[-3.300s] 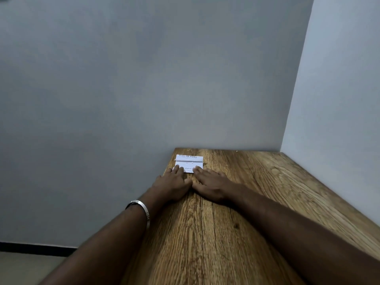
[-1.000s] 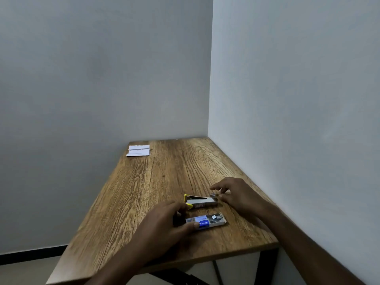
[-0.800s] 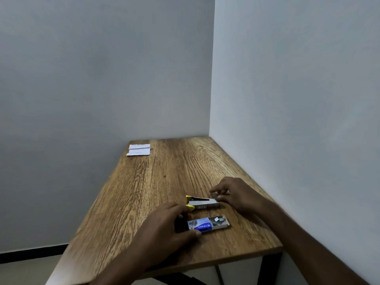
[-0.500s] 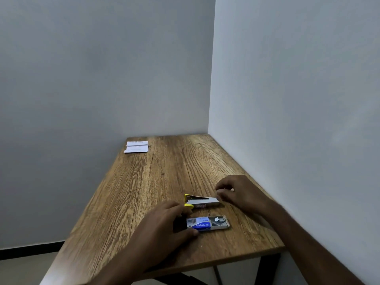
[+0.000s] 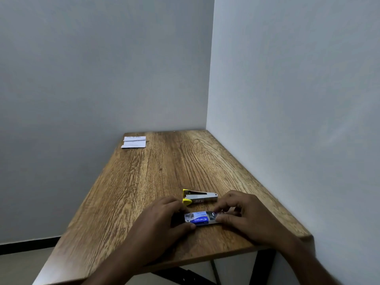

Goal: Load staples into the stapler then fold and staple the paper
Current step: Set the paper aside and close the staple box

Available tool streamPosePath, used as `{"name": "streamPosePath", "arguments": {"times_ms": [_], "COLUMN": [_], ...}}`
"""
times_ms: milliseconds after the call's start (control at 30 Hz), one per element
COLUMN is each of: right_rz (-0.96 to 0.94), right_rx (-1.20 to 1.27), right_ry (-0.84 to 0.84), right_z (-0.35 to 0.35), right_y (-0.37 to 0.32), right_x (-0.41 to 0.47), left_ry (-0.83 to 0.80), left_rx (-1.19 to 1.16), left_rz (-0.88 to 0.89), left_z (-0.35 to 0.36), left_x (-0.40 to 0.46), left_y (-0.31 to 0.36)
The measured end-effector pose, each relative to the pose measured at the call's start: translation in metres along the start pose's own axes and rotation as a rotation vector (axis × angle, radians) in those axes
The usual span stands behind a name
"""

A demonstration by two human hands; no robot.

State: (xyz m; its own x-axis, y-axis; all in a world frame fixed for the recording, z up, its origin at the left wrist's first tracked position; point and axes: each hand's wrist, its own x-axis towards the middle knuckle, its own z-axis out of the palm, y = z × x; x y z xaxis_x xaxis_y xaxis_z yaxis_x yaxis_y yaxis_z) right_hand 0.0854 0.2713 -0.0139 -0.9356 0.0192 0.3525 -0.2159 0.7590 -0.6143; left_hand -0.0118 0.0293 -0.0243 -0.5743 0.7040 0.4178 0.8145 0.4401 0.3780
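Observation:
A small blue and white staple box lies on the wooden table near its front edge. My left hand grips the box's left end, and my right hand pinches its right end, where the box looks open. Just behind the box, a silver stapler with yellow ends lies on its side, untouched. A folded white paper rests flat at the table's far left corner.
Grey walls close the table in at the back and along the right side. The table's left and front edges drop off to the floor. Black table legs show below the front edge.
I have left the paper at the far corner and turned to the near end. My right hand has moved from the stapler's right end down to the staple box; my left hand stays on the box.

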Motion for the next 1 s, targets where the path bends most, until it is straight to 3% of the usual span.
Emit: {"name": "streamPosePath", "arguments": {"times_ms": [433, 633, 1000], "right_rz": [0.053, 0.086, 0.035], "right_rx": [0.076, 0.000, 0.056], "right_ry": [0.048, 0.065, 0.050], "right_z": [-0.001, -0.008, 0.001], "right_y": [0.008, 0.016, 0.010], "right_x": [-0.001, -0.014, -0.008], "left_ry": [0.006, 0.001, -0.031], "left_rx": [-0.001, -0.007, -0.057], "left_rz": [0.001, 0.002, -0.040], "left_z": [0.002, 0.001, 0.001], "left_x": [0.000, 0.000, 0.001], "left_y": [-0.003, -0.003, -0.004]}}
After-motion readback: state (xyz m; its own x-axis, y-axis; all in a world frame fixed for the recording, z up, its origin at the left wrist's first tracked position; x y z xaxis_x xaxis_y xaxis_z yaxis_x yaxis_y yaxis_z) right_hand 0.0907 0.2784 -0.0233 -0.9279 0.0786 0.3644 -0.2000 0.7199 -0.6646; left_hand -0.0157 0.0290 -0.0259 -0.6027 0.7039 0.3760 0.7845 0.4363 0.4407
